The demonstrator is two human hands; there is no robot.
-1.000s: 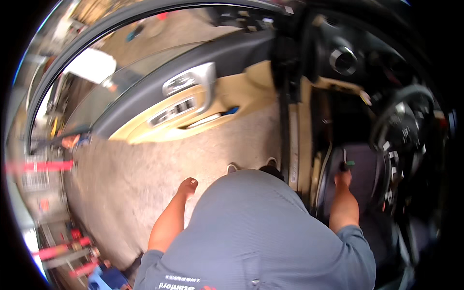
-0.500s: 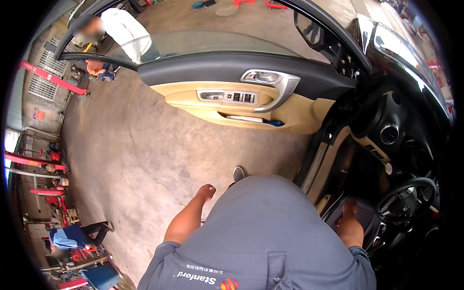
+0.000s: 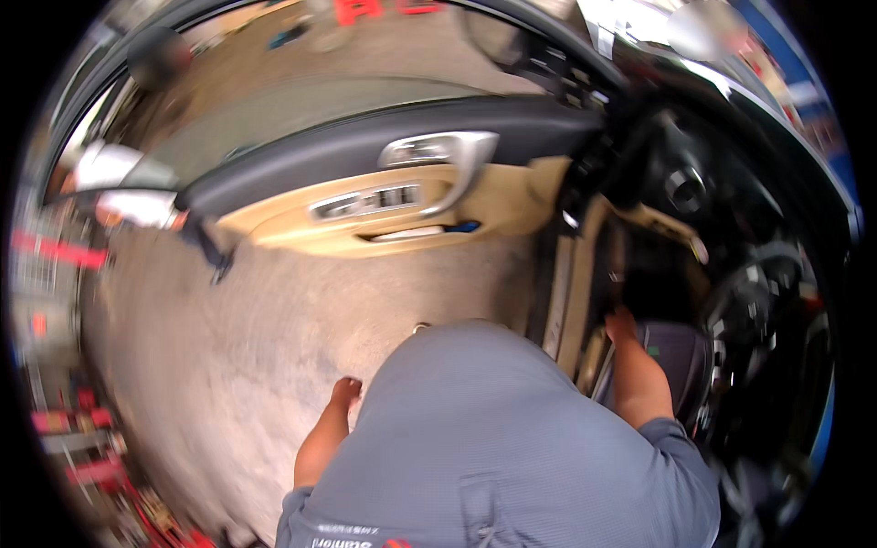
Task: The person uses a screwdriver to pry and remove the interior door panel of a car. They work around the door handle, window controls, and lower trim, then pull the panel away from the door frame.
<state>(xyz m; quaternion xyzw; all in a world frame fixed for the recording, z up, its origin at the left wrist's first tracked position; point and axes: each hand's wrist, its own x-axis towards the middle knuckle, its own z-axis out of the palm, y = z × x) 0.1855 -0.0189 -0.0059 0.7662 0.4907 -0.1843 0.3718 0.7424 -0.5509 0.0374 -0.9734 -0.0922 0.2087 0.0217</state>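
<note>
My left hand (image 3: 345, 393) hangs beside my body over the bare concrete floor. Its fingers are loosely curled, and nothing shows in them. My right hand (image 3: 621, 324) reaches into the car, at the front outer edge of the dark driver's seat (image 3: 676, 352). Motion blur and shadow hide its fingers. Beyond my body the car door (image 3: 384, 219) stands wide, with a tan and black inner panel. A silver pull handle (image 3: 470, 169) and a row of window switches (image 3: 393, 196) are on that panel. Neither hand touches the door.
The door sill (image 3: 559, 301) runs along my right side. Inside are the steering wheel (image 3: 749, 274) and dashboard. A white and blue item (image 3: 420, 234) lies in the door pocket. A person in a white top (image 3: 132, 178) is beyond the door's left end. Red workshop equipment (image 3: 91, 470) lines the left.
The view has swung, shifting the door left in the picture. My right hand has moved forward from over the seat to its front outer edge. My left hand still hangs at my side.
</note>
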